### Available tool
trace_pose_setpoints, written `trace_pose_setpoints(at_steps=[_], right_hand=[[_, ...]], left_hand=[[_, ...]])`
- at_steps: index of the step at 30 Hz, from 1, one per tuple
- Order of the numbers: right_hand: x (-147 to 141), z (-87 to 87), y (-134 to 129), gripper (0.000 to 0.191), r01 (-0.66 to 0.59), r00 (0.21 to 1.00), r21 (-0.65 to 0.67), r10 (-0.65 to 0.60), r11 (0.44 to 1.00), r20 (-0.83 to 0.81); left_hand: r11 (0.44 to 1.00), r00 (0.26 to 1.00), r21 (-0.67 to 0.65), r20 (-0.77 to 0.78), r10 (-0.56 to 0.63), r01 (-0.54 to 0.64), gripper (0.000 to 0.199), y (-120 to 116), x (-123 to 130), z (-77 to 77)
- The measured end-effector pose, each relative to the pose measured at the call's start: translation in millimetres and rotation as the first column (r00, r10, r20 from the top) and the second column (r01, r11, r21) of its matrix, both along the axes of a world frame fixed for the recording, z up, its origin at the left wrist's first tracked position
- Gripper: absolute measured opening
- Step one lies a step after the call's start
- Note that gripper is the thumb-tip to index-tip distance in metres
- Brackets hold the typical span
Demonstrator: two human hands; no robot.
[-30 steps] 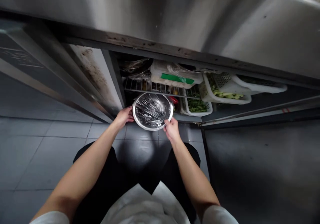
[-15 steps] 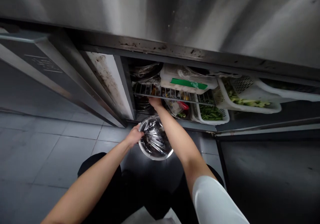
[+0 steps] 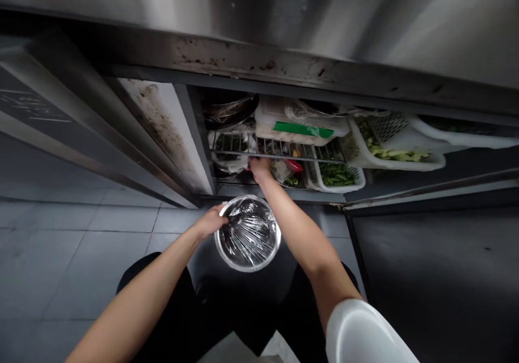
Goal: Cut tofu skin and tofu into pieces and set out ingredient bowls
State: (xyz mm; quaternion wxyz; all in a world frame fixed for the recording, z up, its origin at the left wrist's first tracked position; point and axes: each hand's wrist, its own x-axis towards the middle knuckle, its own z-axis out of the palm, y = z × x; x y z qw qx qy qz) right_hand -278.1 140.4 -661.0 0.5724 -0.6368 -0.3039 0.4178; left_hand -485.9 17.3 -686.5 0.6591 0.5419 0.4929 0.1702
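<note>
My left hand point(image 3: 211, 221) is closed on the rim of a round metal bowl point(image 3: 248, 234) covered with clear plastic wrap. The bowl hangs tilted above the floor, just outside the open cabinet. My right hand point(image 3: 260, 168) reaches inside, under the wire shelf point(image 3: 279, 149). Its fingers are partly hidden there, and whether they grip anything does not show. Left of that hand lies a white plastic-wrapped bundle point(image 3: 230, 163) with dark greens showing above it. Close on its right are clear packages and a red item point(image 3: 294, 165).
Above the shelf sits a plastic container point(image 3: 302, 127) with a green strip. On the right are a white basket of cut vegetables point(image 3: 405, 163) and a lower basket of greens point(image 3: 338, 175). A metal door point(image 3: 93, 114) stands at the left; a steel edge point(image 3: 259, 60) overhangs the opening.
The bowl has come slightly down and left, out from behind my right forearm. My right hand has shifted a little right, and the white bundle now shows beside it. The view has moved slightly.
</note>
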Motion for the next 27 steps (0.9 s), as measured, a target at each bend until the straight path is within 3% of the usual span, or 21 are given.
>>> trace_pose_setpoints(at_steps=[6,10,14,18,22,24,27], right_hand=[[49,11.3,-142,0.030,-0.001,0.989,0.017,0.003,1.000,-0.145],[47,17.2,-190,0.043,-0.093,0.977,-0.051,0.081,0.994,-0.200],[52,34.8,-191,0.057,-0.042,0.997,-0.038,0.039,0.998,-0.068],[78,80.7,-173,0.047,0.078,0.973,0.177,-0.114,0.981,0.203],[109,142.9,-138,0.054,0.200,0.975,0.353,-0.222,0.914,0.021],[123,172.6,-118,0.045,0.261,0.965,0.398,-0.240,0.880,-0.103],[143,208.9,-96,0.028,0.324,0.940,0.391,-0.244,0.862,-0.239]], left_hand=[[0.975,0.978,-0.076,0.017,0.209,-0.208,0.048,25,-1,-15.3],[0.900,0.907,-0.188,0.081,0.413,-0.393,0.046,23,9,-15.5],[0.804,0.796,-0.303,0.183,0.576,-0.512,0.047,18,28,-0.6],[0.696,0.624,-0.303,0.309,0.718,-0.651,0.045,27,57,21.9],[0.590,0.481,-0.216,0.401,0.780,-0.778,0.047,66,88,34.6],[0.574,0.484,-0.135,0.403,0.777,-0.808,0.041,93,99,33.6],[0.608,0.587,0.060,0.354,0.729,-0.792,0.028,132,110,26.2]])
